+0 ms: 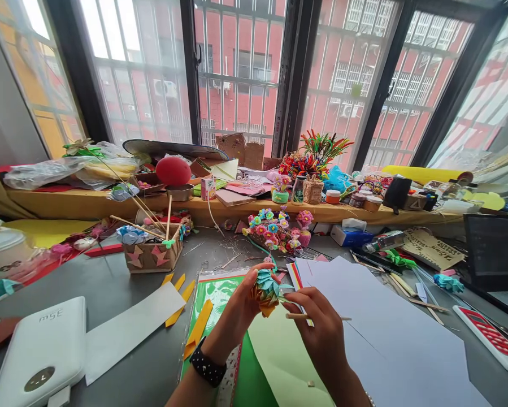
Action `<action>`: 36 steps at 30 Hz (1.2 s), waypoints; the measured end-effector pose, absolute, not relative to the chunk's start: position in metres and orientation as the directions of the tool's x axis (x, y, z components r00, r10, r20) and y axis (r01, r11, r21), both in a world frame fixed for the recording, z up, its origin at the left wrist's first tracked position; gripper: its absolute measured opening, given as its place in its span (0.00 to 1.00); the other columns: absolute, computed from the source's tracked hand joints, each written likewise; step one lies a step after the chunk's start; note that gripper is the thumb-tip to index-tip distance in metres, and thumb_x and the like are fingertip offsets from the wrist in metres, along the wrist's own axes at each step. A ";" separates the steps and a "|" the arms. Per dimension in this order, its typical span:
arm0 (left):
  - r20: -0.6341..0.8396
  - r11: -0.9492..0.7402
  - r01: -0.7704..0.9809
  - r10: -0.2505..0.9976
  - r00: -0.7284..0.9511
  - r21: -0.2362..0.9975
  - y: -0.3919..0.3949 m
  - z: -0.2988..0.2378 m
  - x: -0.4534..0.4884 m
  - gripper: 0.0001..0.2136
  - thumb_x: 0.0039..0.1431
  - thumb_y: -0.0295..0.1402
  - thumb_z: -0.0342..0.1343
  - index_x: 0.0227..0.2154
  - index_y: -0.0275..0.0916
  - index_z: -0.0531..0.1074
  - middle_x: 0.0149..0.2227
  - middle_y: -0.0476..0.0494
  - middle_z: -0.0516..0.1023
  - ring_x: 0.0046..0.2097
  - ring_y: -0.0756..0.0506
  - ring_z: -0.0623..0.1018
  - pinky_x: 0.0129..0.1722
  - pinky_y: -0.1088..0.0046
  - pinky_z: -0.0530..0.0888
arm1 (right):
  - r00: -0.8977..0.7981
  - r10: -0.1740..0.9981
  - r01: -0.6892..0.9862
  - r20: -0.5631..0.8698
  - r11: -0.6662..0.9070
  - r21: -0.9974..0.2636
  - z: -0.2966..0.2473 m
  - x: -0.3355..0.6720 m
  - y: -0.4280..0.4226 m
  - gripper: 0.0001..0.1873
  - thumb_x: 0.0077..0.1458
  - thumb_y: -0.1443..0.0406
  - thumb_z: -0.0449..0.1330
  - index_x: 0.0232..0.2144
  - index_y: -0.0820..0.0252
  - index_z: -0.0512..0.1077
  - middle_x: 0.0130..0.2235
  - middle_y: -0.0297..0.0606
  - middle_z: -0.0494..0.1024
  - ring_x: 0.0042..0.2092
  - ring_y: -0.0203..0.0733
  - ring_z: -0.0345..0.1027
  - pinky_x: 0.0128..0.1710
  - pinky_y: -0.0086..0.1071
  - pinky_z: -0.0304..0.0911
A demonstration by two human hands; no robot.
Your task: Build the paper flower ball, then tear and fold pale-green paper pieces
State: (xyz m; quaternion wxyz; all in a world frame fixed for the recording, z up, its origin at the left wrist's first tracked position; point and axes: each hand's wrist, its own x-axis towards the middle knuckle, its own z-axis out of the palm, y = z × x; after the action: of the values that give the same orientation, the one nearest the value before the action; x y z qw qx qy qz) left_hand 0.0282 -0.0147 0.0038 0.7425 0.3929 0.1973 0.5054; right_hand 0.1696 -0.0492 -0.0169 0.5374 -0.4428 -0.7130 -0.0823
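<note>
Above the middle of the desk, my left hand (pixel 235 305) is closed around a folded paper flower (pixel 267 289), its upper part pale blue and its lower part orange. My right hand (pixel 321 325) is at the flower's right side, with thumb and finger pinched close to a pale blue paper tip. A thin wooden stick (pixel 295 316) lies across that hand, held by its fingers and poking out on both sides. Whether the right fingertips grip the paper tip, I cannot tell. Beneath both hands are a light green sheet (pixel 274 353) and a green plastic-covered pad (pixel 213 282).
Folded yellow paper strips (pixel 199 325) and a white paper strip (pixel 130 333) lie left, beside a white power bank (pixel 46 350). A cardboard box (pixel 152 257) holds sticks. White sheets (pixel 389 339), a red calculator (pixel 486 333) and a laptop (pixel 497 254) are right. Yarn flowers (pixel 274 229) stand behind.
</note>
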 end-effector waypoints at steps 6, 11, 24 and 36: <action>0.121 0.081 -0.454 0.909 0.398 0.887 -0.008 -0.005 0.027 0.24 0.51 0.51 0.41 0.43 0.39 0.63 0.25 0.47 0.68 0.24 0.49 0.71 0.17 0.79 0.63 | -0.002 0.570 0.717 0.822 0.573 -0.396 -0.019 0.170 -0.048 0.06 0.52 0.69 0.52 0.27 0.61 0.69 0.26 0.37 0.70 0.27 0.37 0.64 0.26 0.29 0.61; 0.322 -0.202 -0.324 0.867 0.380 0.924 -0.009 -0.005 0.027 0.32 0.38 0.40 0.62 0.48 0.42 0.56 0.39 0.44 0.65 0.36 0.47 0.69 0.34 0.72 0.70 | 0.046 0.546 0.744 0.837 0.540 -0.393 -0.021 0.170 -0.048 0.06 0.51 0.69 0.53 0.27 0.62 0.69 0.25 0.37 0.68 0.28 0.37 0.63 0.26 0.29 0.60; 0.410 -0.314 -0.316 0.859 0.306 0.895 -0.002 -0.010 0.025 0.25 0.44 0.26 0.59 0.46 0.43 0.57 0.44 0.45 0.67 0.39 0.48 0.71 0.40 0.73 0.68 | -0.044 0.532 0.684 0.845 0.633 -0.362 -0.021 0.173 -0.049 0.06 0.50 0.66 0.56 0.34 0.60 0.68 0.29 0.38 0.70 0.31 0.38 0.65 0.29 0.29 0.63; 0.430 -0.373 -0.214 0.812 0.395 0.903 -0.008 -0.004 0.026 0.28 0.44 0.27 0.59 0.49 0.43 0.54 0.52 0.40 0.59 0.46 0.45 0.68 0.45 0.68 0.67 | 0.015 0.494 0.729 0.869 0.590 -0.348 -0.019 0.172 -0.048 0.04 0.50 0.71 0.55 0.30 0.62 0.70 0.27 0.37 0.71 0.29 0.36 0.65 0.28 0.28 0.63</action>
State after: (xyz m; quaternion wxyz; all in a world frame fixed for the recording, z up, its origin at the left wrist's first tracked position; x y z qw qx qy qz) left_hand 0.0258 -0.0082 -0.0040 0.5120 0.6600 0.2264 0.5010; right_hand 0.1722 -0.0475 -0.0195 0.5596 -0.4407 -0.6941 -0.1048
